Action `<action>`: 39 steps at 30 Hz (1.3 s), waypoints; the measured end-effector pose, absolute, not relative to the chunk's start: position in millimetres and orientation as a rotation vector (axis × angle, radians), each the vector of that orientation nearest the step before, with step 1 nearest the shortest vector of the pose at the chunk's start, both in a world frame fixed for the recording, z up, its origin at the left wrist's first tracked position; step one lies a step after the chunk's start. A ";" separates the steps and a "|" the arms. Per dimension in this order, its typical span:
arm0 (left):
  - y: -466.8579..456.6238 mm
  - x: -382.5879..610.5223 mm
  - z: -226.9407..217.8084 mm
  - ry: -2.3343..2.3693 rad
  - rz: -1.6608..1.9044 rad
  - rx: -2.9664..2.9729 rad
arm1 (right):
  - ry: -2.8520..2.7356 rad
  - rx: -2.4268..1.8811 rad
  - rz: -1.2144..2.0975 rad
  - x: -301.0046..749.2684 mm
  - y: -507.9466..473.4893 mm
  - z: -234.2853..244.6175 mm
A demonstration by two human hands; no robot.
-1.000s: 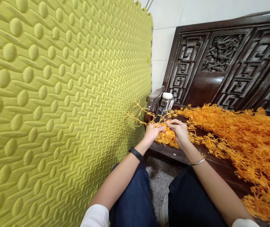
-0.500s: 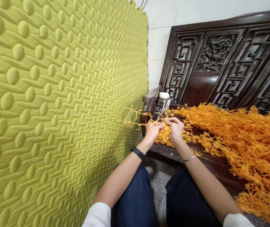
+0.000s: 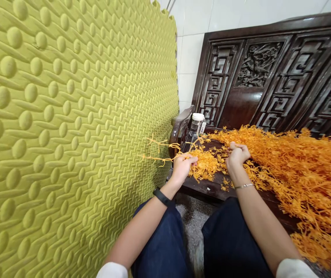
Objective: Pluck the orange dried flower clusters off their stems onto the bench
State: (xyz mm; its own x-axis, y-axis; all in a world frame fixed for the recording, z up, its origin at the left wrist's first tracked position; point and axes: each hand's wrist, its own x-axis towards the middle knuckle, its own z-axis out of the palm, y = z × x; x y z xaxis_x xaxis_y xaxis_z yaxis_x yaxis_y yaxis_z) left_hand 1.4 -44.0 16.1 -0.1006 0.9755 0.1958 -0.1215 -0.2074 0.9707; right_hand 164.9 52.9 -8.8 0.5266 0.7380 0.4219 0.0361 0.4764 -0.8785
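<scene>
My left hand point(image 3: 182, 165) pinches an orange plastic branch point(image 3: 165, 143), whose bare forked stems reach out to the left past the fingers. Below and right of that hand, a small heap of orange sprigs point(image 3: 204, 166) lies on the dark wooden bench seat. My right hand point(image 3: 237, 155) is closed, thumb and fingers together, at the near end of a big pile of orange artificial foliage point(image 3: 304, 166). What its fingertips hold is too small to tell. A gap separates the two hands.
A clear jar with a white lid point(image 3: 197, 123) stands in the bench corner by the curved armrest point(image 3: 178, 123). The carved bench back point(image 3: 249, 96) rises behind. A yellow-green foam mat point(image 3: 81, 135) stands upright close on the left.
My right hand has moved right, away from my left hand, to the big orange pile. My left hand still holds the branch, slightly further left and lower in view.
</scene>
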 end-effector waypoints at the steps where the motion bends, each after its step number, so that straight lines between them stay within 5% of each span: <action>1: -46.0 -2.6 15.6 1.082 1.506 1.242 | -0.824 -1.031 0.535 175.1 57.0 -9.6; 15: -47.3 -46.6 8.6 1.101 1.471 1.218 | -1.369 -1.233 0.874 183.4 56.8 -16.9; 22: -43.4 -35.2 2.8 1.109 1.364 1.345 | -1.725 -0.906 1.268 146.8 8.8 5.4; 39: -34.1 0.4 17.3 1.241 1.225 1.212 | -1.426 -0.922 0.664 124.7 6.2 -1.0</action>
